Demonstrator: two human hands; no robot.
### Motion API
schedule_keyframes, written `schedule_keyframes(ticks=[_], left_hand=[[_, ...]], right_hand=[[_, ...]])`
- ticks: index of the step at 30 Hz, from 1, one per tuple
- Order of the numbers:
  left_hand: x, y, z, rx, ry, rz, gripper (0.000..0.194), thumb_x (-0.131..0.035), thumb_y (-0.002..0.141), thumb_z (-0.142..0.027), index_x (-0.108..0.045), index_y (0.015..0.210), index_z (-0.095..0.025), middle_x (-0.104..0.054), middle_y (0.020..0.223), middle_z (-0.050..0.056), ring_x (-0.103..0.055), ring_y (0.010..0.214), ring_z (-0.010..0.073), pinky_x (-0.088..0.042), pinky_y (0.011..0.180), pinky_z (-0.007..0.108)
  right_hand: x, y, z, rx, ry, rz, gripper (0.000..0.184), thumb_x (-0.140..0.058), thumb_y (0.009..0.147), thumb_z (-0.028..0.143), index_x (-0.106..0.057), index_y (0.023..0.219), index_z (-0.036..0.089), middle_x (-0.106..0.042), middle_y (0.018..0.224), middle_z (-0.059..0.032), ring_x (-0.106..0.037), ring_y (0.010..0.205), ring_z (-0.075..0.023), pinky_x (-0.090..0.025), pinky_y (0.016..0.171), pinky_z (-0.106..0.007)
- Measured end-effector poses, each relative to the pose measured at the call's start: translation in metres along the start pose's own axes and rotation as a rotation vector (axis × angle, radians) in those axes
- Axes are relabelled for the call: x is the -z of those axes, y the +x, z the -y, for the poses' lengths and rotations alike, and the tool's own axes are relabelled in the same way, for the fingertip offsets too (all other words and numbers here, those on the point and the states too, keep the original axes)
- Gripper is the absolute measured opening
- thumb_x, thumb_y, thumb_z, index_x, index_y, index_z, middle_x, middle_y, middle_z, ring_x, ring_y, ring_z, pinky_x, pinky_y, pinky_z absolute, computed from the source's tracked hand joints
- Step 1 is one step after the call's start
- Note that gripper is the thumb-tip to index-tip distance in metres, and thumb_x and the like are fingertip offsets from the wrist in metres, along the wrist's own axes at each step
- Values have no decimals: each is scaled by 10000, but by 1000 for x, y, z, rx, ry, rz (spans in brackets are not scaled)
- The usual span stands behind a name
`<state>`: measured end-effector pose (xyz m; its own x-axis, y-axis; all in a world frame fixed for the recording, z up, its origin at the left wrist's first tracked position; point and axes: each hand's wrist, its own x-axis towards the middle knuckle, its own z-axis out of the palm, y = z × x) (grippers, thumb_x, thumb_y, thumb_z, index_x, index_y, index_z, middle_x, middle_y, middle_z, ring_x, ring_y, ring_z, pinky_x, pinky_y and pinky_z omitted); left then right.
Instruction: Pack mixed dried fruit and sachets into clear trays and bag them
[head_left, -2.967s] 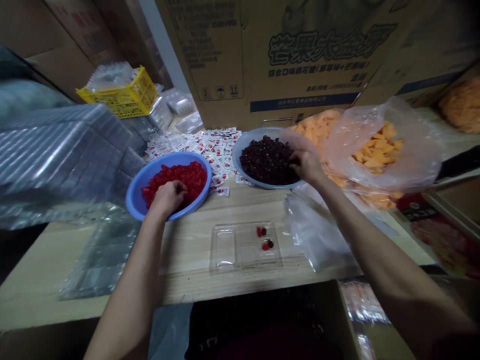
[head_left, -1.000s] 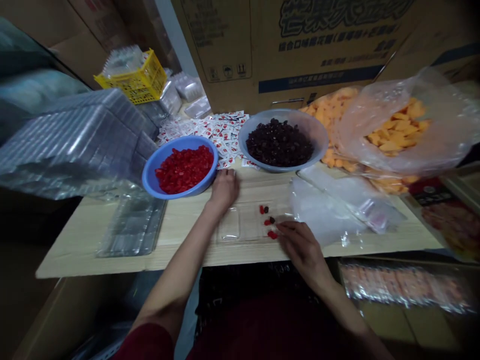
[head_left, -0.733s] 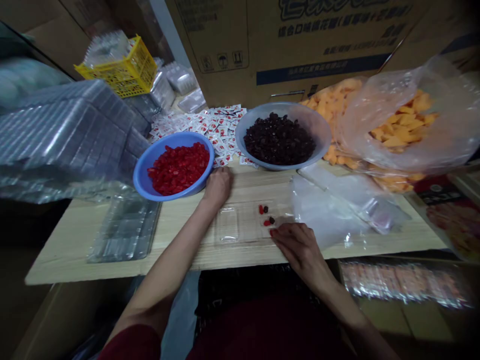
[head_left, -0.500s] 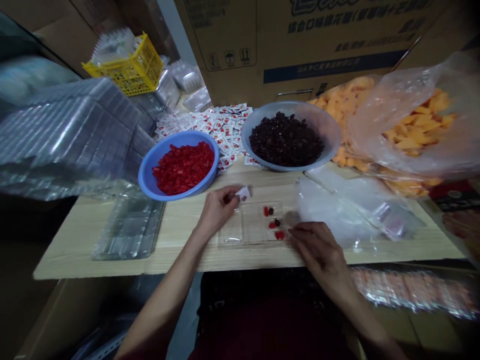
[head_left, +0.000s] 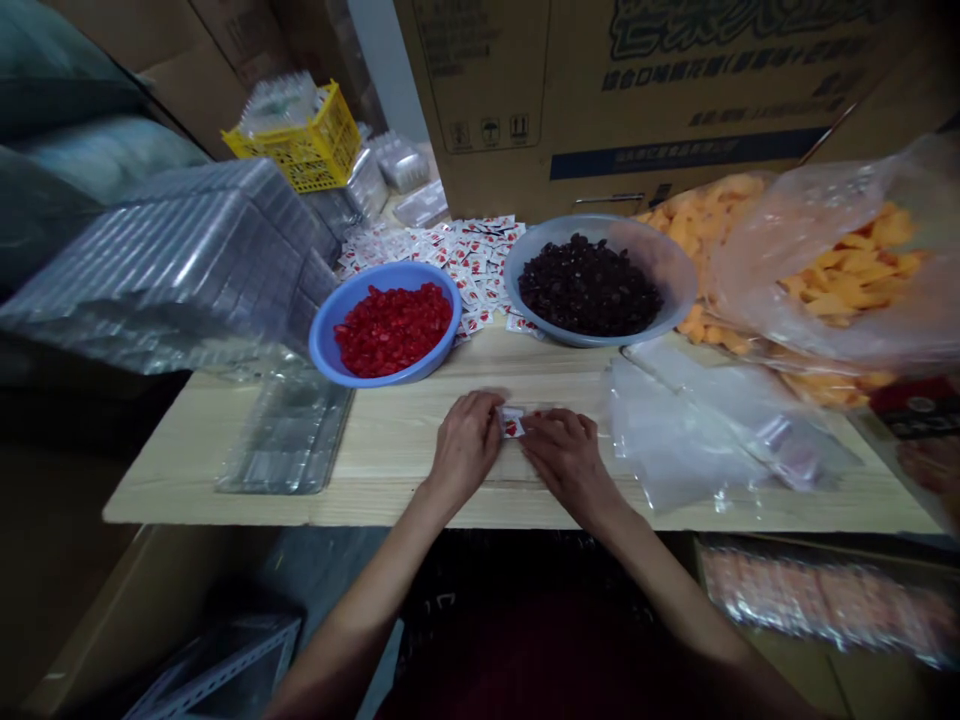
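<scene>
At the near middle of the worktop (head_left: 397,490), a small white sachet (head_left: 512,423) lies between the left hand (head_left: 463,445) and the right hand (head_left: 570,460). The left fingers are drawn in narrow on its left edge; the right fingers touch the opposite edge, but whether they grip it I cannot tell. The hands cover most of a clear tray (head_left: 511,465) below, hiding its compartments.

Beyond stand a blue bowl (head_left: 322,340) of red pieces (head_left: 394,328) and a paler bowl (head_left: 679,285) of dark pieces (head_left: 590,288), with a heap of similar sachets (head_left: 480,262) behind and between them. Stacked clear trays (head_left: 202,250) crowd the left, near a yellow crate (head_left: 315,150). Flat plastic bags (head_left: 675,430) lie right of the hands; past them, a large open bag (head_left: 817,215) shows orange pieces (head_left: 847,270).

A brown carton (head_left: 495,75) walls off the back, printed with Chinese characters, one line starting "綜合口味", plus umbrella and up-arrow icons. The lettering on its blue band is blurred. The sachet bears a red mark, its print too small to read.
</scene>
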<state>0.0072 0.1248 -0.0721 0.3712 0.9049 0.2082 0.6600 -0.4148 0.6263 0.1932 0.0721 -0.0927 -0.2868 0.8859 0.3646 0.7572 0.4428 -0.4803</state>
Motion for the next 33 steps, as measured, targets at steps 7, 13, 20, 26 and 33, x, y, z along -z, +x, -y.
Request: schedule_keyframes(ticks=[7,13,20,26,33], left_hand=[[4,19,13,-32,0,-29,213,-491,947,-175,-641,1096,-201,-653,1086,92,-586,1077,237,-474,982,396],[-20,116,32,-119,175,-35,257,-494,932,-157,-647,1139,-149,-642,1161,127,-554,1148,247,-433,1042,397],[-33,153,55,-217,337,156,251,-514,941,-178,-664,1141,-163,-635,1195,123,-548,1146,257,-409,1054,410],[-20,104,58,-250,526,227,251,-428,990,-174,-656,1079,-115,-649,1059,151,-575,1063,259,-463,949,385],[3,88,42,-186,372,133,285,-403,985,-121,-618,1173,-108,-657,1075,147,-605,1045,233,-480,931,353]], right_hand=[[-1,5,2,42,-39,9,295,-574,967,156,-660,1221,280,-663,1324,-34,-512,1197,-302,-328,1002,-532],[6,7,-3,-29,30,-103,261,-551,989,208,-650,1224,264,-643,1328,-62,-508,1239,-290,-358,1025,-517],[36,-10,-26,-170,154,-155,219,-537,995,223,-696,1146,232,-676,1201,-85,-553,1167,-278,-416,1004,-499],[29,-15,-27,-200,244,-159,199,-556,987,236,-715,1108,240,-692,1138,-78,-591,1100,-268,-462,957,-476],[7,-18,0,-94,261,-159,229,-560,970,177,-693,1143,247,-689,1208,-72,-565,1171,-277,-442,1000,-508]])
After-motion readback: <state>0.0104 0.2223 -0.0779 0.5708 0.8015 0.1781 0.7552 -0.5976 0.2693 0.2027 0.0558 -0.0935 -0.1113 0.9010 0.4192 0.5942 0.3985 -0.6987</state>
